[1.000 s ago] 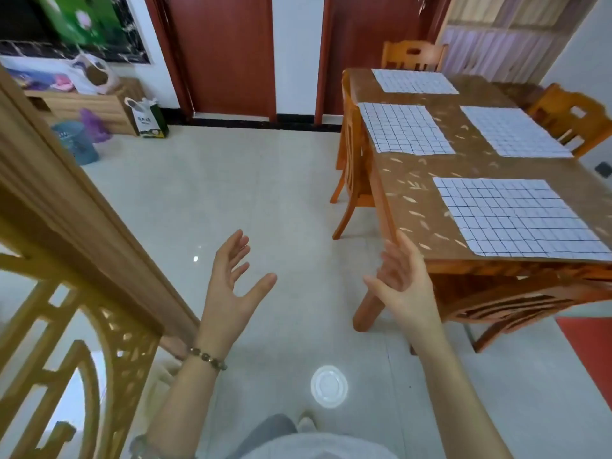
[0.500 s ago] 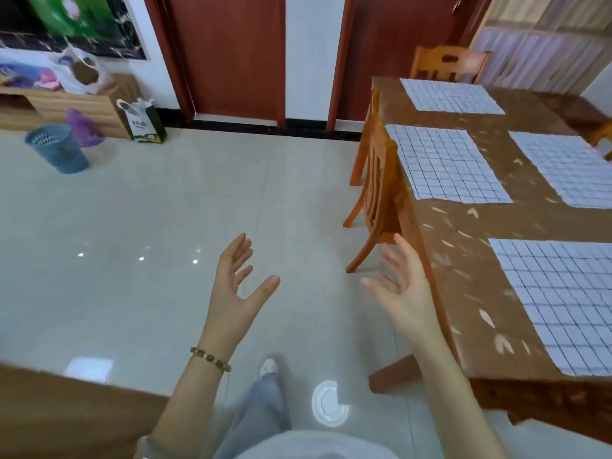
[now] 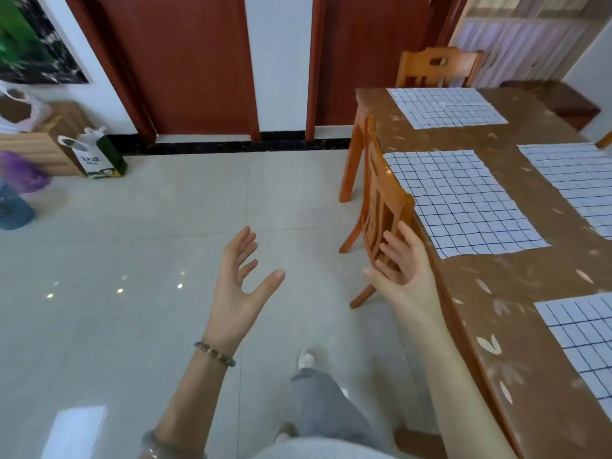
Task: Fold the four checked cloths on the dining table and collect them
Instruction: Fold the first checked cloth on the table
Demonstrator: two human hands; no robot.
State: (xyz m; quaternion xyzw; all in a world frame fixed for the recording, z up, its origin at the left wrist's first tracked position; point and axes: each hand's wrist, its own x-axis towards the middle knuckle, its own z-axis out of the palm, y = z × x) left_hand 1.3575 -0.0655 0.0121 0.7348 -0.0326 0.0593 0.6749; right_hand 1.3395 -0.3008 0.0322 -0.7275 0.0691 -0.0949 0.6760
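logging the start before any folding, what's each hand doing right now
Left hand: open, fingers spread, holding nothing.
Right hand: open, fingers spread, holding nothing.

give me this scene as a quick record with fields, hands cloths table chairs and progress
left hand: open, empty, above the floor
right hand: open, empty, beside the side chair; contact unclear
cloths: near cloth, middle cloth, far cloth, right cloth, all flat, unfolded
dining table: brown, carries all four cloths
chairs: side chair pushed in, end chair at the far end
progress: nothing folded yet
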